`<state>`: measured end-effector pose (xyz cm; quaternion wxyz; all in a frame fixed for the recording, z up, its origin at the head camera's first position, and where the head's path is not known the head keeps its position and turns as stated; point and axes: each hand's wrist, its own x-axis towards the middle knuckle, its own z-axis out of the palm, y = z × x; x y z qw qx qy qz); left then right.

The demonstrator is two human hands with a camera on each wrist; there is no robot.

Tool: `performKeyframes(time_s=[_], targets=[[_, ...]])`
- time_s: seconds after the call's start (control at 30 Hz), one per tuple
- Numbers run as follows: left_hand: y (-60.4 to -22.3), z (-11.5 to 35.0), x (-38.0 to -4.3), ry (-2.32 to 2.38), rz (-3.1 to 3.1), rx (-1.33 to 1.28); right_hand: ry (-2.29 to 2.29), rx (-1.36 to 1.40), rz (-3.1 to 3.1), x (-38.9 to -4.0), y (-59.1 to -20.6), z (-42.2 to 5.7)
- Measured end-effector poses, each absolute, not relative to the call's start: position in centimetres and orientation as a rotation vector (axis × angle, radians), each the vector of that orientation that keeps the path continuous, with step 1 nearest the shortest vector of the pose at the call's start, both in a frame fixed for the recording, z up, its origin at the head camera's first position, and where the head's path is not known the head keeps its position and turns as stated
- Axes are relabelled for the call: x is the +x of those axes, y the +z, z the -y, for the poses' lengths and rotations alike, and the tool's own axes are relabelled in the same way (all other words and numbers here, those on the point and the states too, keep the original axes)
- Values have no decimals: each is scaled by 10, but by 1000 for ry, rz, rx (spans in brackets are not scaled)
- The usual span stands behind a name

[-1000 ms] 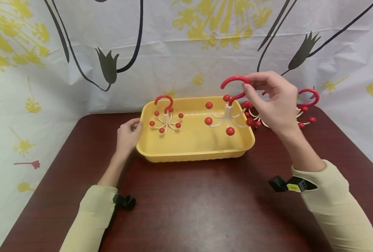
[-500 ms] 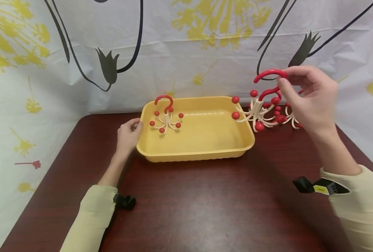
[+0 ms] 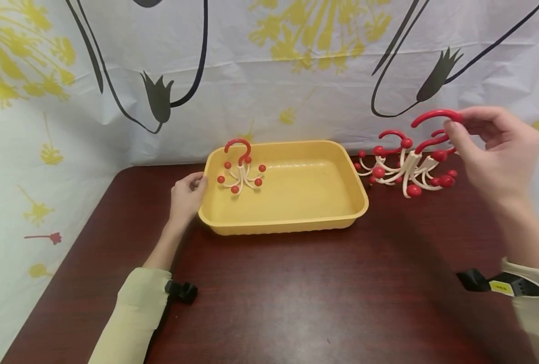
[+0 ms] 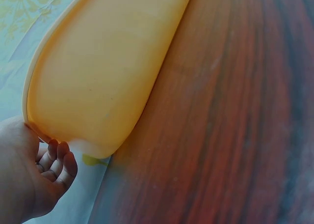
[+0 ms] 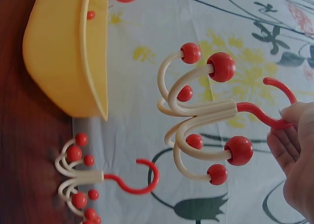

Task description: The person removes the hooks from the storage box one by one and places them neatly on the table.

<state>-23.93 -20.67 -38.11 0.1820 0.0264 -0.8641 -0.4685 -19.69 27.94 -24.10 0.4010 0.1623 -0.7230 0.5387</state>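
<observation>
My left hand (image 3: 187, 199) grips the left rim of a yellow plastic tub (image 3: 292, 199), thumb and curled fingers at its edge in the left wrist view. Inside the tub, toward the left, stands a hook hanger (image 3: 241, 175) with a red hook and cream arms tipped with red balls. Another hanger of this kind (image 5: 225, 109) is pinched by its red hook in my right hand (image 3: 501, 151), held up right of the tub. Two more such hangers are on the table behind it, one with its red hook (image 3: 391, 133) showing; the held hanger partly covers them.
The dark red-brown table (image 3: 269, 293) extends in front of the tub and to both sides. A white sheet (image 3: 233, 111) printed with yellow and dark plants hangs behind and beside it.
My right hand has carried its hanger to the right, from over the tub's right part to over the table beside it. The left hand stays on the rim.
</observation>
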Motion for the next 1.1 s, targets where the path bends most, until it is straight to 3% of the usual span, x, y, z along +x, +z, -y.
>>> performKeyframes(time_s=[0.3, 0.63, 1.1], targets=[[-381, 206, -239, -1322, 2436, 65, 1362, 319, 1884, -194, -252, -311], [-381, 206, -239, -1316, 2437, 80, 1198, 23, 2118, -196, -268, -348], [-381, 207, -239, -1310, 2433, 67, 1113, -75, 2214, -201, -300, -385]])
